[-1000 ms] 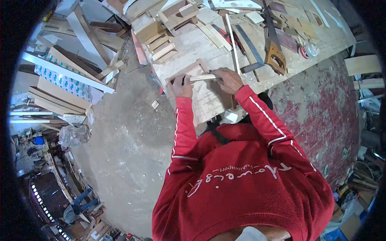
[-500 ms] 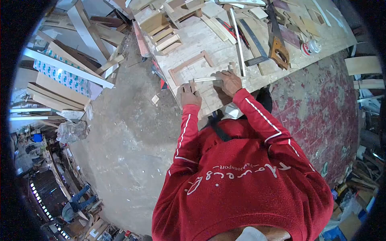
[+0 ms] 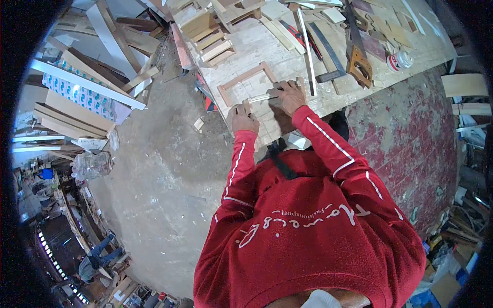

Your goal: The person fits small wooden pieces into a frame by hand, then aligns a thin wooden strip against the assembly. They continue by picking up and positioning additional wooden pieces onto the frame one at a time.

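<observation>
Near the table's front left corner, my left hand (image 3: 244,121) is closed around the left end of a small wooden frame piece (image 3: 260,97). The piece has a pale narrow strip between short end blocks. My right hand (image 3: 290,97) grips its right part, with fingers bent over the wood and hiding some of it. Just beyond lies a thin, brownish U-shaped wooden frame (image 3: 246,78), flat on the wooden tabletop (image 3: 267,123). To the right of my right hand is a long pale strip (image 3: 307,51).
A try square (image 3: 331,76), a handsaw (image 3: 360,66) and a white-and-red tub (image 3: 399,61) lie along the right side. Slotted wooden pieces (image 3: 215,49) stand at the back left. Boards lean at far left; a person's legs (image 3: 105,250) show at lower left.
My right hand has shifted slightly up and left, closer to the left hand. The left hand stays at the same end of the piece. The view has shifted a little.
</observation>
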`<action>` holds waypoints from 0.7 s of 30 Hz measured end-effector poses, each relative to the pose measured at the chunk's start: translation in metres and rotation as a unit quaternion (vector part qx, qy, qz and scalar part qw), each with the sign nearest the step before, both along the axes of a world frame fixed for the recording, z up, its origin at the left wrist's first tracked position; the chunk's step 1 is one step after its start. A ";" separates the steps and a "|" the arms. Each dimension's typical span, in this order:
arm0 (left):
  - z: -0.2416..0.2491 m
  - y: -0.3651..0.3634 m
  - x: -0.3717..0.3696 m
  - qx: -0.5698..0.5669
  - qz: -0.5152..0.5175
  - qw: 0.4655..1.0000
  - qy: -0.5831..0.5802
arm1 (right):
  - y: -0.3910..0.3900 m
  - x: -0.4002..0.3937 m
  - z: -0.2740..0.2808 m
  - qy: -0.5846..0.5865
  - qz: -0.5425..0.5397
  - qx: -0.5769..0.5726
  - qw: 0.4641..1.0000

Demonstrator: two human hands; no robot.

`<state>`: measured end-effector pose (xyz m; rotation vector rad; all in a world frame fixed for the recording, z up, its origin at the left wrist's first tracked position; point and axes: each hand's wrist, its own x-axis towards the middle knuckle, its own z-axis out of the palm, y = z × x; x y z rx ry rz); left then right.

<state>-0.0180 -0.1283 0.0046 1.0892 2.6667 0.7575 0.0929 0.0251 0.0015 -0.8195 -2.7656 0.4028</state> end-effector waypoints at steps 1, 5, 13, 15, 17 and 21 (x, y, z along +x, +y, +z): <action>-0.001 0.000 -0.001 0.000 -0.001 1.000 0.000 | 0.000 0.000 -0.001 -0.001 0.001 -0.001 1.000; 0.000 0.005 0.001 -0.010 0.005 1.000 -0.014 | 0.002 0.001 -0.003 -0.001 0.017 -0.005 1.000; 0.008 0.010 0.004 -0.009 0.032 0.998 0.060 | 0.005 0.003 0.006 0.000 0.049 0.002 0.999; 0.015 0.011 0.006 -0.028 0.033 0.998 0.048 | 0.004 0.009 0.026 0.055 0.047 0.072 0.995; 0.016 0.014 0.007 -0.044 0.034 0.998 0.035 | 0.003 0.019 0.046 0.089 0.003 0.018 0.996; 0.016 0.020 0.008 -0.071 0.003 0.993 0.095 | -0.001 0.049 0.051 0.068 -0.121 -0.033 0.990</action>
